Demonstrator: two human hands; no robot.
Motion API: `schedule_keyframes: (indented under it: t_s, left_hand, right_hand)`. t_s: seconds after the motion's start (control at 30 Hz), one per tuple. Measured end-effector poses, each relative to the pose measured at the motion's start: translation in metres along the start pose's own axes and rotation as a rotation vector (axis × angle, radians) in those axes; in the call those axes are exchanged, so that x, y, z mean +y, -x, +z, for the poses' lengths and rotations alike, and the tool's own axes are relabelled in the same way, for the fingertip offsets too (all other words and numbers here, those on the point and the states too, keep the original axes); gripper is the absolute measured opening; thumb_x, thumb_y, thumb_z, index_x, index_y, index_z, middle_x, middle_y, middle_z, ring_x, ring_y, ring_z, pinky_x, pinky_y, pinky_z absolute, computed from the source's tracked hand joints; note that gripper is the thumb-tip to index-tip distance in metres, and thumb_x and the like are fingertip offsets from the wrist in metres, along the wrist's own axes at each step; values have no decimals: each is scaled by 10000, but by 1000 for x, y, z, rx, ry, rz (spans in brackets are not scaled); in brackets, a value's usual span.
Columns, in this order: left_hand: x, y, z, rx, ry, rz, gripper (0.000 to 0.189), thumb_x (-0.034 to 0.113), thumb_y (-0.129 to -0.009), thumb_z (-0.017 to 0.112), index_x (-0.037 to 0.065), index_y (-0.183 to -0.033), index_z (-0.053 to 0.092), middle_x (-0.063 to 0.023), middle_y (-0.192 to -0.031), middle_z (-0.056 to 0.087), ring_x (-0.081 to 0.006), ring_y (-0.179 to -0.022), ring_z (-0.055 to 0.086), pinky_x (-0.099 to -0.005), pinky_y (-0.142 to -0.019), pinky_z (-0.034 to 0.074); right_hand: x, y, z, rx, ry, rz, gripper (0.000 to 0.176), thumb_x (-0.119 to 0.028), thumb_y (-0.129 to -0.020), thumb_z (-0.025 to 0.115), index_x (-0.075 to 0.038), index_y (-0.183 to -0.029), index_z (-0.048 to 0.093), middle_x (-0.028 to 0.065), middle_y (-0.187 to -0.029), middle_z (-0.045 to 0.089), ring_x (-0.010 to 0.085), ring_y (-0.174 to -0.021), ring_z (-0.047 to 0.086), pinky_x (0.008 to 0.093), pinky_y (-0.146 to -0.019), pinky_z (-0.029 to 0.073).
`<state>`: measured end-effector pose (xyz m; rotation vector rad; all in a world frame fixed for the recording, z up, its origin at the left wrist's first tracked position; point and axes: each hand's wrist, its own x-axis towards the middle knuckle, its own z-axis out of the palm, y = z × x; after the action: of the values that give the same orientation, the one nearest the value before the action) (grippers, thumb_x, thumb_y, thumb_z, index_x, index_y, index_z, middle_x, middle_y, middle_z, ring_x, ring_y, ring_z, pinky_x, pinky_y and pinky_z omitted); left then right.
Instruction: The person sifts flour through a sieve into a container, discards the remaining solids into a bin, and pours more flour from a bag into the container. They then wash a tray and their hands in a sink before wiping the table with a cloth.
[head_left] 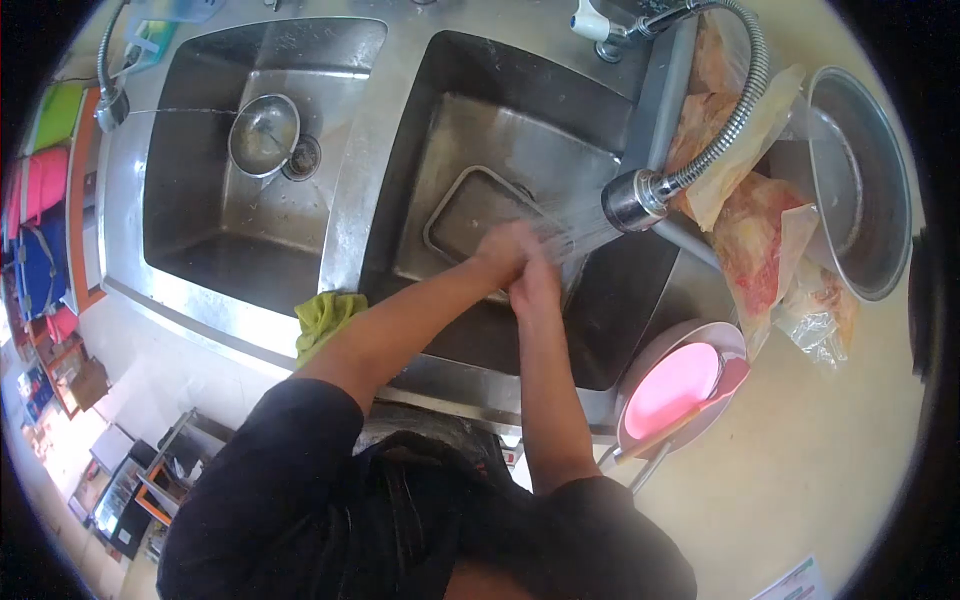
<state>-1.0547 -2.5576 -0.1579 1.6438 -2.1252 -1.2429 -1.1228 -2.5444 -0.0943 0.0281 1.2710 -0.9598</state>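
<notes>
My left hand (504,246) and my right hand (537,287) are close together over the right sink basin (400,265), their fingers overlapping under a spray of water. Spray and blur hide the fingers, so I cannot make out their shape or whether anything is between them. The water comes from a sprayer tap head (634,202) on a flexible coiled hose, just right of my hands. Below them a rectangular metal tray (436,225) lies on the basin floor, partly covered by my left hand and forearm.
In the left basin (190,210) a metal bowl (263,135) catches a thin stream. A green cloth (328,320) hangs on the front rim. At the right are bags of raw meat (752,235), a large metal bowl (880,190) and a pan (640,375) holding pink items.
</notes>
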Motion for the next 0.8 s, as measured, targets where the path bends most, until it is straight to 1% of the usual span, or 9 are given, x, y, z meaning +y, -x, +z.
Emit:
schedule_keyframes:
  t_s: [0.1,0.17,0.27,0.4,0.53,0.6,0.67,0.73,0.8]
  left_hand:
    - [-8,16,38,191,-201,360,335,206,-836,539,53,-1127,601,-210,-1163,570,-319,-1104,543,-453,-933,428]
    - [-8,23,45,4,-244,399,350,199,-852,518,62,-1169,577,-206,-1237,523,-321,-1177,481,-446,-978,392]
    - [35,40,-6,-438,68,24,426,166,-861,468,30,-1264,474,-202,-1401,357,-331,-1250,404,-450,-1032,335]
    - [2,2,17,-187,-244,93,422,200,-866,481,30,-1252,482,-193,-1369,390,-318,-1219,432,-437,-1014,353]
    - [-12,-41,19,-162,-9,-38,425,224,-870,485,34,-1250,484,-183,-1339,418,-309,-1198,448,-431,-1006,361]
    - [-18,-60,20,-105,230,-151,428,236,-872,487,35,-1249,485,-178,-1324,432,-304,-1187,456,-428,-1002,365]
    - [-20,-86,28,-35,505,-238,430,249,-873,488,37,-1248,486,-173,-1309,446,-300,-1176,464,-424,-999,369]
    - [-22,-119,47,-2,759,-313,433,261,-875,490,38,-1246,487,-168,-1295,460,-295,-1165,472,-421,-995,373]
    - [-26,-142,58,26,1036,-392,436,273,-877,492,40,-1245,488,-163,-1280,474,-291,-1155,480,-418,-991,376]
  right_hand:
    - [4,-40,-43,57,88,-4,321,-169,-897,549,-36,-1185,493,120,-1150,550,256,-1091,527,398,-931,445]
    - [7,-98,-97,13,122,-64,301,-173,-903,536,-34,-1168,498,130,-1128,555,265,-1087,527,406,-931,445]
    - [22,-145,-139,-149,642,-239,374,-261,-928,477,-43,-1232,488,128,-1156,556,291,-1110,507,408,-998,378]
    - [33,-78,-63,-116,1425,-626,450,-349,-952,390,-48,-1272,487,126,-1195,557,328,-1157,479,407,-1068,275]
    - [21,-55,-62,-276,1240,-415,464,-363,-957,363,-29,-1243,511,129,-1241,545,322,-1211,446,415,-1076,249]
    - [16,-30,-35,-333,1106,-535,468,-370,-958,354,-20,-1209,535,131,-1246,547,311,-1219,444,418,-1066,263]
    - [0,-2,-11,-469,736,-975,479,-380,-959,339,-10,-1167,562,131,-1234,555,305,-1209,453,422,-1056,275]
    - [28,-52,-64,-137,746,-863,499,-394,-962,317,-12,-1145,580,146,-1246,547,308,-1219,449,414,-1050,281]
    - [22,-49,-66,-112,697,-826,506,-398,-964,306,-17,-1162,572,164,-1262,532,313,-1230,442,401,-1050,284]
